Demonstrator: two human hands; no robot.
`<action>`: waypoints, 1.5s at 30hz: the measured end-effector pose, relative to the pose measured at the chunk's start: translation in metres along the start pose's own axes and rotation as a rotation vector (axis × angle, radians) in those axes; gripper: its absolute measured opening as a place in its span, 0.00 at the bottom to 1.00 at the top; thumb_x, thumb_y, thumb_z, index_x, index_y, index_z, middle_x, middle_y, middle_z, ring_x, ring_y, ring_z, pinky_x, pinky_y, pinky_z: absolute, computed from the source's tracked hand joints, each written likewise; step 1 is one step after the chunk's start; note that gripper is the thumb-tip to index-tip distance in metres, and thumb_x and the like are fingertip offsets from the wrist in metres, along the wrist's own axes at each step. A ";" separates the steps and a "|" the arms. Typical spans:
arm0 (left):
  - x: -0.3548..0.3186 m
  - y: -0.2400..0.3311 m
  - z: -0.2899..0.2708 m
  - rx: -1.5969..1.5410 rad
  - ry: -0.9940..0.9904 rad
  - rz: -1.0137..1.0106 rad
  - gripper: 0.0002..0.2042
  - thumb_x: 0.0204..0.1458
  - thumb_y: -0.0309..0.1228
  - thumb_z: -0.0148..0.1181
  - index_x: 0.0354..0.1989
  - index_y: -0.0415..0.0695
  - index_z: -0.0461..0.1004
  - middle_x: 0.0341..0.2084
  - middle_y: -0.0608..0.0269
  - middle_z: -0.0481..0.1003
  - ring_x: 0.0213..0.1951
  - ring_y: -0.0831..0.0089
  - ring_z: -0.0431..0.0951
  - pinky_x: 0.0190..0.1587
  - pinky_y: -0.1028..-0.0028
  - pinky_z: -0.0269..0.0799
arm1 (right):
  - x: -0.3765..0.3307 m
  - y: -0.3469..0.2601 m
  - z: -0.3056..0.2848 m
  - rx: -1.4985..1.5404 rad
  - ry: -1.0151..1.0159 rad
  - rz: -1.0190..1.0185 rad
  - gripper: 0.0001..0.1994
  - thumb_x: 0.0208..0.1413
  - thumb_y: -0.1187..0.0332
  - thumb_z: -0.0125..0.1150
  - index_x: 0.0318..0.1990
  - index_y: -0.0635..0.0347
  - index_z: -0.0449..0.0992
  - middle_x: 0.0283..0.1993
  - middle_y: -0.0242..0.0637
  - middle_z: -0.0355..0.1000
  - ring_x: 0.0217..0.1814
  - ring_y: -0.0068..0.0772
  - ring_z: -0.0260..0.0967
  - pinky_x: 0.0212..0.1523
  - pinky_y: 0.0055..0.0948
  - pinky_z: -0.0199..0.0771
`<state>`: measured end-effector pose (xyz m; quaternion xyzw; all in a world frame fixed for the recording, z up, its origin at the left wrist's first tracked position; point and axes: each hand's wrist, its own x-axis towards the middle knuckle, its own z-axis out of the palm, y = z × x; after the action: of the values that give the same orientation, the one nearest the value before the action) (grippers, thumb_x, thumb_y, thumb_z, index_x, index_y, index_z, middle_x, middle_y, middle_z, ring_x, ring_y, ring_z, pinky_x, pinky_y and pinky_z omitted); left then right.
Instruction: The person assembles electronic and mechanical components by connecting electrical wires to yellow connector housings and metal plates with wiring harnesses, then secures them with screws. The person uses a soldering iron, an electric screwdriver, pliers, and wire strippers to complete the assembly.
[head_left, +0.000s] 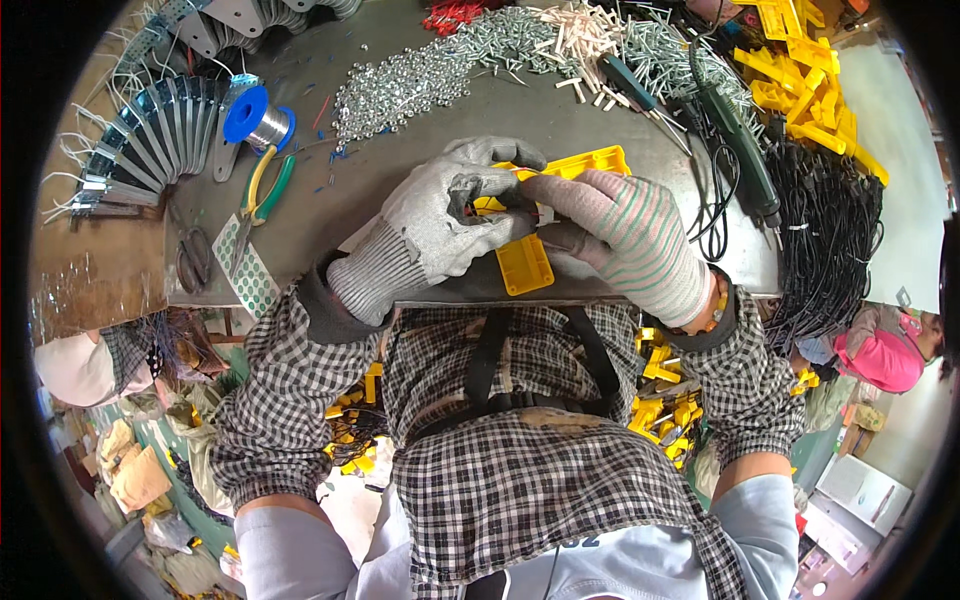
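My left hand (435, 215), in a worn grey glove with darkened fingertips, curls round a yellow plastic housing (525, 266). Parts of the housing show beneath and between the fingers. Another stretch of yellow plastic (605, 160) shows beyond the fingers; whether it is the same piece, I cannot tell. My right hand (635, 230), in a pale glove with green and pink stripes, meets the left fingertips over the yellow plastic. Its thumb and fingers are pinched together at a tiny part with a bit of reddish wire, mostly hidden. Both hands are above the metal table's near edge.
Loose nuts (395, 95), screws (510, 40) and pale sleeves (590, 40) are heaped at the back. A screwdriver (640, 90), soldering iron (735, 140), black cables (825, 230) and yellow housings (800, 80) lie right. Leftward are a solder spool (258, 120), pliers (265, 190) and metal plates (150, 150).
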<state>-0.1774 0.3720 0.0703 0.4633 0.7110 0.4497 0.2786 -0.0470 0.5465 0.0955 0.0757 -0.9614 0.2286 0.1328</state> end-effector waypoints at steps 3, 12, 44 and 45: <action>0.003 0.004 0.000 0.073 0.012 0.079 0.08 0.49 0.27 0.64 0.38 0.42 0.79 0.53 0.60 0.71 0.56 0.65 0.69 0.59 0.66 0.65 | -0.002 0.005 0.003 -0.012 0.066 -0.073 0.16 0.41 0.69 0.68 0.41 0.51 0.75 0.34 0.36 0.72 0.35 0.41 0.74 0.33 0.36 0.75; -0.006 0.009 0.010 0.133 0.262 0.226 0.07 0.44 0.21 0.66 0.33 0.43 0.79 0.50 0.58 0.72 0.57 0.63 0.68 0.59 0.66 0.65 | -0.003 -0.006 -0.001 0.330 0.095 0.245 0.10 0.46 0.71 0.67 0.37 0.59 0.76 0.32 0.40 0.74 0.33 0.45 0.74 0.34 0.34 0.74; -0.009 -0.001 -0.015 -0.625 -0.172 -0.169 0.12 0.51 0.25 0.61 0.43 0.36 0.73 0.58 0.53 0.65 0.59 0.67 0.65 0.62 0.68 0.60 | 0.000 -0.006 0.018 0.241 0.131 -0.030 0.11 0.42 0.71 0.68 0.37 0.52 0.78 0.35 0.34 0.72 0.40 0.40 0.72 0.39 0.36 0.73; -0.008 0.001 -0.013 -0.600 -0.134 -0.160 0.10 0.50 0.25 0.60 0.41 0.36 0.74 0.57 0.53 0.66 0.59 0.67 0.65 0.61 0.69 0.61 | 0.000 -0.007 0.016 0.170 0.146 -0.065 0.11 0.43 0.71 0.67 0.36 0.52 0.78 0.34 0.34 0.72 0.38 0.40 0.72 0.37 0.35 0.73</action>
<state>-0.1842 0.3601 0.0772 0.3315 0.5608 0.5846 0.4835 -0.0493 0.5330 0.0845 0.1010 -0.9233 0.3099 0.2031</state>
